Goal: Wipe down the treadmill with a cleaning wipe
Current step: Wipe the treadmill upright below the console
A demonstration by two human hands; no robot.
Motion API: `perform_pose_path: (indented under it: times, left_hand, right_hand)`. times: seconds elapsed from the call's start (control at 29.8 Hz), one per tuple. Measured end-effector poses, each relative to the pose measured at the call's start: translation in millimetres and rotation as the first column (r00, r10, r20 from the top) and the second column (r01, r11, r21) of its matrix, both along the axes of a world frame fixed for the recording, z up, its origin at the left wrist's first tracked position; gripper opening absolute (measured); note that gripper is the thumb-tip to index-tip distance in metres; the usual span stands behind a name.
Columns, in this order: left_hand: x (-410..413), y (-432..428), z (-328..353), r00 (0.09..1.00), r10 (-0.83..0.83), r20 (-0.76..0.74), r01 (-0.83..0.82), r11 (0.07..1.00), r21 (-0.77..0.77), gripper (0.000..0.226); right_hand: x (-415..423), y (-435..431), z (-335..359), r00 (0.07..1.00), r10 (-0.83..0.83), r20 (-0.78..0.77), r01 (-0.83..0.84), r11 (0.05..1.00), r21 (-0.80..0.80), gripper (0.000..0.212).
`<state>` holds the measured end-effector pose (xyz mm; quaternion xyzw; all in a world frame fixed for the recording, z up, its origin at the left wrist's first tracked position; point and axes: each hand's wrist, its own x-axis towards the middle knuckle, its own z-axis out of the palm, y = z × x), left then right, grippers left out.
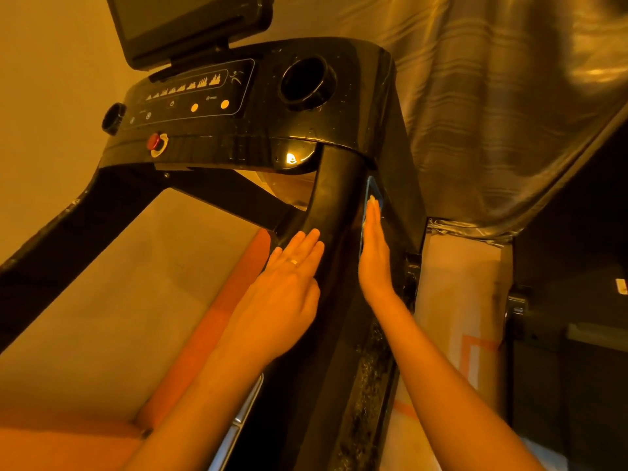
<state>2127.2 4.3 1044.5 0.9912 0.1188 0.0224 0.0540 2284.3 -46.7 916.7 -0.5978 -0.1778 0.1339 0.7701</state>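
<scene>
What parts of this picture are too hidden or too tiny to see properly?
- Head view: most of the blue wipe is hidden between the right hand and the treadmill post.
- Head view: the screen is cut off by the top edge.
- Head view: the labels on the control panel are too small to read.
- Head view: the palm of the left hand faces the post, out of sight.
</scene>
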Motion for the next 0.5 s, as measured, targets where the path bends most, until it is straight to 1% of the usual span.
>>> perform_pose_path:
  times: [0.07, 0.13, 0.23, 0.34, 0.4, 0.5]
  left_hand:
    - [0, 0, 0, 1.0, -0.001, 0.005, 0.0, 1.0, 0.003, 0.058]
    - [0, 0, 0, 1.0, 0.001, 0.003, -0.001, 1.0, 0.008, 0.058]
    - [-1, -1, 0, 1.0, 0.004, -0.003, -0.004, 1.0, 0.011, 0.058]
    - [0, -2, 1, 1.0, 0.004, -0.007, -0.003, 1.0, 0.007, 0.058]
    - [0, -2, 1, 1.0, 0.002, -0.005, -0.001, 1.0, 0.015, 0.058]
    - [-1, -2, 1, 1.0, 0.005, -0.001, -0.005, 1.0, 0.018, 0.058]
  right_hand:
    - [-18, -5, -18, 0.999, 0.024, 0.046, -0.023, 1.0, -0.013, 0.048]
    - [-13, -5, -23, 0.998, 0.042, 0.042, -0.04, 0.998, -0.051, 0.05]
    - [11, 0, -3, 0.999, 0.026, 0.043, -0.023, 0.997, -0.07, 0.052]
    - [24, 5, 10, 0.999, 0.01, 0.044, -0.008, 0.999, -0.035, 0.05]
    - [12, 0, 1, 0.997, 0.027, 0.067, -0.024, 0.999, -0.044, 0.051]
    - [-20, -11, -30, 0.994, 0.057, 0.089, -0.052, 0.997, -0.05, 0.052]
